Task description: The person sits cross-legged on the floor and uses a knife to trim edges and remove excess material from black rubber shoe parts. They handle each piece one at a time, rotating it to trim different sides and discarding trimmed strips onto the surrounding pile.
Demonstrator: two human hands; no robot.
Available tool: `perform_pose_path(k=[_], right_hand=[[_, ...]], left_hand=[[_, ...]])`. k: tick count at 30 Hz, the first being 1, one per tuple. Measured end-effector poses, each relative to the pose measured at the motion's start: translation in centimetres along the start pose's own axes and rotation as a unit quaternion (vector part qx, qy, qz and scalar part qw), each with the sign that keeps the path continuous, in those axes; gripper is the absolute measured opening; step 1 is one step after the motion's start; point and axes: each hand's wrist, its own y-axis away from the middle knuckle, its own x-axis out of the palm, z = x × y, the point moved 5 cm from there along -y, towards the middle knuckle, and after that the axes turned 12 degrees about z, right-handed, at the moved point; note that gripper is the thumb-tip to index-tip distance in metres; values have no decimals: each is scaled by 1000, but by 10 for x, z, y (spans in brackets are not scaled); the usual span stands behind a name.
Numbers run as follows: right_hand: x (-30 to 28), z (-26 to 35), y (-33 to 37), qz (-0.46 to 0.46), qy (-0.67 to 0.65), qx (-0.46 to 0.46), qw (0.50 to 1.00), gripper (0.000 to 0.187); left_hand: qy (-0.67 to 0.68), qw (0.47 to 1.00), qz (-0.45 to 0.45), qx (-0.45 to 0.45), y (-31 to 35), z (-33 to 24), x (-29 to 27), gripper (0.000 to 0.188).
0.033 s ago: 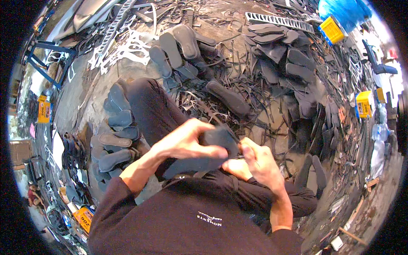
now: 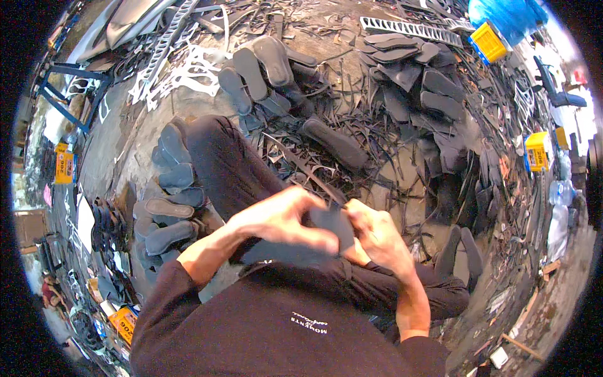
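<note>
My left hand (image 2: 279,220) is wrapped round a dark grey shoe sole (image 2: 336,227) above my lap; the sole is smeared by motion. Close against the sole's right end is my right hand (image 2: 380,237), closed in a fist. What its fingers grip is hidden. A thin dark strip (image 2: 308,169) runs from beside the right fist up and leftward over the scraps. Beyond my hands a loose dark sole (image 2: 336,144) lies on the scraps.
Grey soles (image 2: 251,74) lie in a heap ahead, with another pile of soles (image 2: 443,94) farther right. More soles (image 2: 169,207) are stacked left of my knee. White cut-out webbing (image 2: 188,72), yellow boxes (image 2: 488,43) and a blue bag (image 2: 507,20) surround the floor.
The sole and my left hand have shifted slightly right. My right fist has moved a little up and left, closer to the strip's lower end.
</note>
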Motion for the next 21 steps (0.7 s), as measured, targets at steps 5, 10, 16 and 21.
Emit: perform_pose_path(k=[5, 10, 16, 21], right_hand=[[-9, -41, -8, -110, -154, 11, 982, 35], [1, -53, -11, -193, -332, 30, 923, 50], [54, -24, -37, -198, -115, 17, 973, 36], [77, -37, -23, -222, -86, 37, 971, 40]], left_hand=[[74, 965, -251, 0, 18, -14, -50, 34], [264, 736, -610, 125, 68, 47, -96, 43], [446, 688, -546, 174, 13, 63, -36, 39], [497, 626, -546, 252, 0, 65, -34, 32]])
